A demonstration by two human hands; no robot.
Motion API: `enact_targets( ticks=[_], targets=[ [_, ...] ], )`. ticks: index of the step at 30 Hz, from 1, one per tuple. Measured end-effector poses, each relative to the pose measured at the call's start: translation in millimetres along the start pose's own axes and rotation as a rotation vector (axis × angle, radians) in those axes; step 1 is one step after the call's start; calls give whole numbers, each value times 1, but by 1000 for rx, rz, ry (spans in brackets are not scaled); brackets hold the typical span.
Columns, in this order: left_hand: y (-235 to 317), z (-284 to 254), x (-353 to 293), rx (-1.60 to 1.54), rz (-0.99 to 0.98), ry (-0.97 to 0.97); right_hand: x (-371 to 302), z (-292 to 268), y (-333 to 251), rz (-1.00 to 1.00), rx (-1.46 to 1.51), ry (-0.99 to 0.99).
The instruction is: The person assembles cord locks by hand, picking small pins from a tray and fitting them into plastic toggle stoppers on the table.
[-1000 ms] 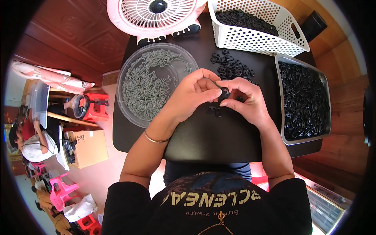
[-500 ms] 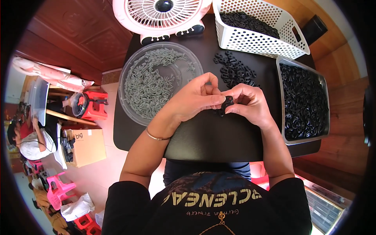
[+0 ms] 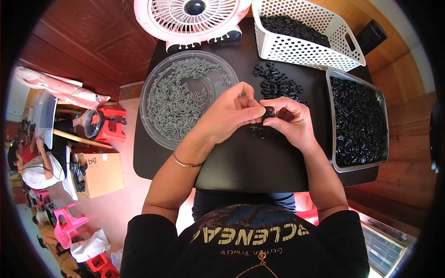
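Note:
Over the dark table [image 3: 245, 167], my left hand [image 3: 232, 116] and my right hand [image 3: 295, 121] meet on a small black plastic piece with holes [image 3: 269, 111]. Left thumb and fingertip pinch one side; the right thumb and fingers hold the other. Fingers cover part of the piece. Just below my fingertips lie a few loose black pieces [image 3: 261, 133]. Beyond my hands is a loose pile of similar black pieces [image 3: 277, 83]. Left of my left hand stands a round clear tub [image 3: 144, 107] holding many thin grey-green pins [image 3: 169, 106].
A metal tray [image 3: 334, 139] of black pieces stands at the right. Behind it is a white perforated basket [image 3: 306, 56] with more. A pink fan [image 3: 160, 34] stands at the back left. On the floor side are a cardboard box [image 3: 105, 173], stools [image 3: 69, 220] and other people.
Both hands have shifted slightly, and the black piece has tilted more upright between the fingertips. The loose pieces under the hands show more now.

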State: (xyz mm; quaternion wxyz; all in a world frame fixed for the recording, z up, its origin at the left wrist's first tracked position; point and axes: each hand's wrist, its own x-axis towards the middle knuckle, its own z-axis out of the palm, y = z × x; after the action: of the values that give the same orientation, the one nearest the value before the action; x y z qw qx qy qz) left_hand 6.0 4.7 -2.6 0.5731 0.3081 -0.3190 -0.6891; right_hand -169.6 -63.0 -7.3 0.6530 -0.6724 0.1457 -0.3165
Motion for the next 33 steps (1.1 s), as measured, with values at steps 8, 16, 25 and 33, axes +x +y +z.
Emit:
enact_targets(
  ticks=[8,16,25,33],
  targets=[
    [2,0,2,70,57,79,1,6,-6,54,-54,120],
    [-2,5,3,69,110,118,1,12,-7,122,60,209],
    [-2,2,3,53,85,119,1,7,-6,144,18,186],
    [0,-4,3,139,5,37,2,3,-7,181,1,117]
  ],
)
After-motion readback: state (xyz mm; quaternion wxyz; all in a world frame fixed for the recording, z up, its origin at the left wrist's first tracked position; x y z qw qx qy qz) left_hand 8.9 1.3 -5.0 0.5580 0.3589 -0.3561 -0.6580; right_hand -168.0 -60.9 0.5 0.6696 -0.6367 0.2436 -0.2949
